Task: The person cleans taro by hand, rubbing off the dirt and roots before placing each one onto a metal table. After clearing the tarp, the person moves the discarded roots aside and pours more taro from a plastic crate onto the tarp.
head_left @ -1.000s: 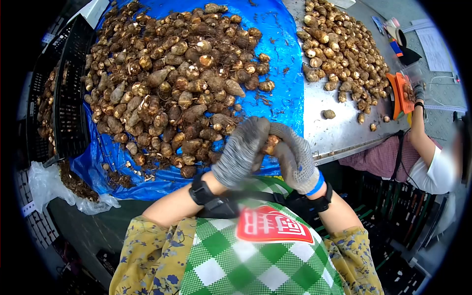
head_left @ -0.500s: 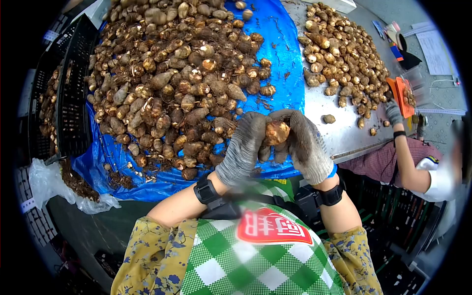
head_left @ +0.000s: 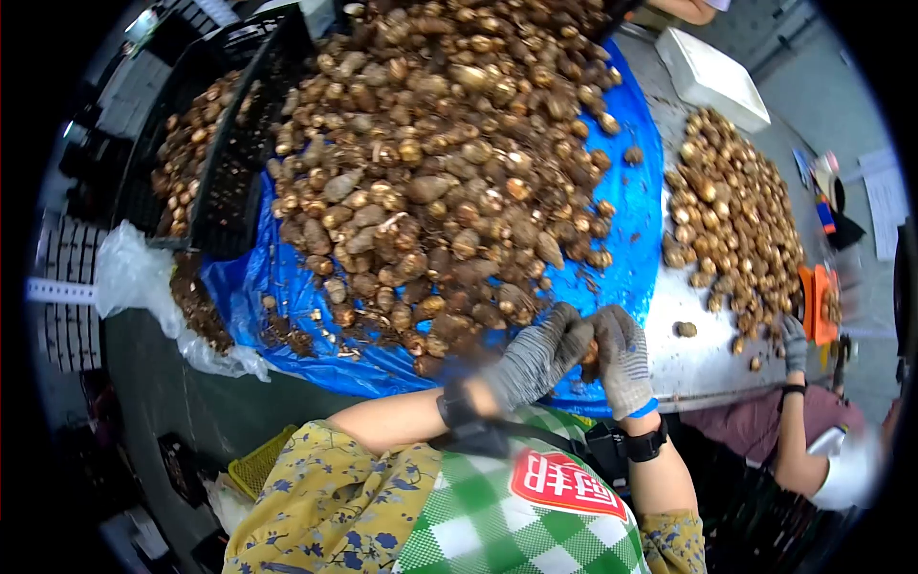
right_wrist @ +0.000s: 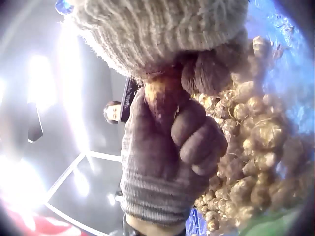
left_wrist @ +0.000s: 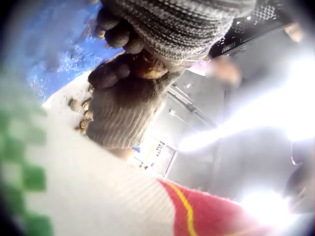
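In the head view, both gloved hands meet low over the front of the blue sheet, around one brown taro [head_left: 591,362]. My left hand [head_left: 545,359], in a grey knit glove, grips it from the left with curled fingers. From the other side, my right hand [head_left: 623,364] holds the same taro, its fingers bent over it. The right wrist view shows the taro [right_wrist: 162,96] between the two gloves, its lighter patch facing out. Much of it is hidden by fingers. A large heap of soil-covered taros [head_left: 430,191] with roots lies just beyond the hands.
A cleaner taro pile [head_left: 736,210] lies on the metal table [head_left: 708,359] at right, with a white box [head_left: 712,77] behind it. Black crates [head_left: 229,163] stand at left beside a clear plastic bag [head_left: 143,277]. Another gloved person [head_left: 794,344] works near an orange tray [head_left: 820,301].
The head view has swung, so the heap and table sit further right and lower. Both hands still hold the taro, now more covered by fingers. The other person's hand has shifted near the orange tray.
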